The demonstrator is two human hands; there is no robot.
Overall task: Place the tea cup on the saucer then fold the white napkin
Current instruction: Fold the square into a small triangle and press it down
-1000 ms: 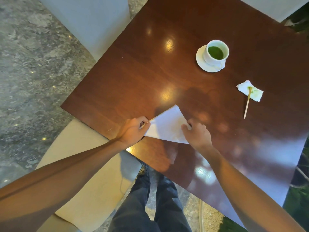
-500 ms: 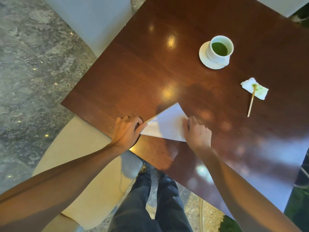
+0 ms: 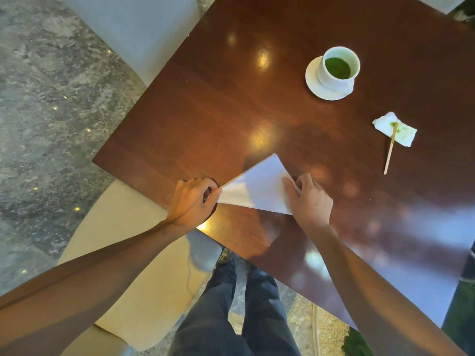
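A white tea cup [image 3: 338, 65] with green tea stands on its white saucer [image 3: 314, 83] at the far right of the dark wooden table [image 3: 218, 104]. The white napkin [image 3: 259, 187], folded into a triangle, lies near the table's front edge. My left hand [image 3: 192, 201] pinches the napkin's left corner. On the napkin's right edge my right hand [image 3: 308, 199] has its fingers curled, thumb on top; the fingertips are partly hidden.
A crumpled tissue with green stains [image 3: 394, 128] lies right of the napkin, a wooden stir stick [image 3: 390, 150] across it. A beige chair [image 3: 128, 265] sits below the table's edge, a pale chair [image 3: 133, 29] at the far left. My legs [image 3: 231, 317] show below.
The napkin stays a triangle between both hands. My left hand has shifted slightly along the left corner; my right hand keeps its place on the right edge. The camera view has drifted a little.
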